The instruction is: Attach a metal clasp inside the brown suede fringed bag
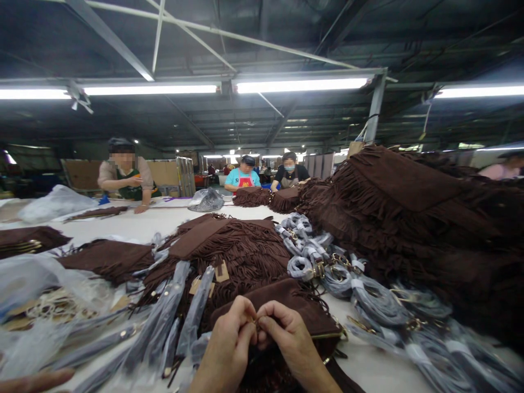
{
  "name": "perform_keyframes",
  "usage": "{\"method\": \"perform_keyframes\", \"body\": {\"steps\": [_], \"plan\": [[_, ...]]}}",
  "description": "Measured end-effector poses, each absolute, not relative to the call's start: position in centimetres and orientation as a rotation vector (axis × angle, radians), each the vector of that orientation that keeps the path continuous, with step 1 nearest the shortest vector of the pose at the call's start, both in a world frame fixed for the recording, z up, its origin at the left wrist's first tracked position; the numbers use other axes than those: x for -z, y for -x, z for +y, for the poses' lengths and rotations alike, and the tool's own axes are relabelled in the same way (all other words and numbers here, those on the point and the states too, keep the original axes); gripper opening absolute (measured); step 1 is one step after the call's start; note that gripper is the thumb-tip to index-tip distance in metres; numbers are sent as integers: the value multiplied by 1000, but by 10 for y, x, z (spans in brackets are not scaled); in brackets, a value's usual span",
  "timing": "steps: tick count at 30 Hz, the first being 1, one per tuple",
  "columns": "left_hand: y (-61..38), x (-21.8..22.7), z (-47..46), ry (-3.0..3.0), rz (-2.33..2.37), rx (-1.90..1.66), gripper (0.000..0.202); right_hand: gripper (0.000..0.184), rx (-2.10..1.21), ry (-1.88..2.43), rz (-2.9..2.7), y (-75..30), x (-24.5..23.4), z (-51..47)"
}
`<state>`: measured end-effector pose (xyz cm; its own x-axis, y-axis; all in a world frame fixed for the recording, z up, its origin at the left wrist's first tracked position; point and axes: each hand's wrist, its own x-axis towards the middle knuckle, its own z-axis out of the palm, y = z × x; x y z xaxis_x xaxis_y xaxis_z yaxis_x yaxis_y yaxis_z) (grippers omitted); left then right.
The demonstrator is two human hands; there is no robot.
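My left hand (230, 341) and my right hand (284, 334) meet at the bottom centre, fingertips pinched together over a brown suede fringed bag (286, 297). Both hands are closed on something small at the bag's top edge; I cannot make out what it is. The bag lies flat on the white table (370, 365), with a gold zipper edge showing to the right of my right hand. Behind it lies another brown fringed bag (237, 245) with paper tags.
A tall heap of brown fringed bags (417, 218) fills the right. Wrapped straps with gold clasps (327, 262) run down the middle right. Plastic-sleeved straps (172, 316) lie left. Three people work at the far side. Another person's fingers (33, 379) show bottom left.
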<state>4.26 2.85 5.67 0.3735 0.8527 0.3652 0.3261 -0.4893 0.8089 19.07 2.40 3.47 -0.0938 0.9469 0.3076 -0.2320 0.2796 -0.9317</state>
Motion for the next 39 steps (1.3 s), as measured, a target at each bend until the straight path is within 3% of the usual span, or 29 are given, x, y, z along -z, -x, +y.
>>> {"method": "perform_keyframes", "body": {"steps": [7, 12, 17, 23, 24, 27, 29, 34, 39], "plan": [[-43, -57, 29, -2002, 1015, -1056, 13, 33, -1128, 791, -1337, -192, -35, 24], [-42, -50, 29, -1991, 1049, -1050, 13, 21, -868, 839, -1540, -194, -29, 24], [-44, -40, 32, -1962, 1054, -1072, 13, 21, -639, 840, -1666, -192, -22, 24], [-34, -56, 24, -1981, 1047, -1023, 10, 20, -617, 831, -1706, -195, -26, 18], [-25, -57, 21, -2058, 1055, -1023, 16, 19, -616, 845, -1696, -197, -25, 15], [12, -50, 11, -2392, 1204, -1015, 60, 19, -635, 904, -1650, -202, -20, 3], [36, -36, 7, -2549, 1309, -894, 72, 21, -717, 925, -1639, -205, -16, -6], [57, -14, 4, -2660, 1272, -709, 54, 25, -718, 988, -1796, -210, -10, -23], [42, -47, 7, -2718, 1220, -865, 42, 20, -413, 1012, -1850, -214, -18, -30]]}}
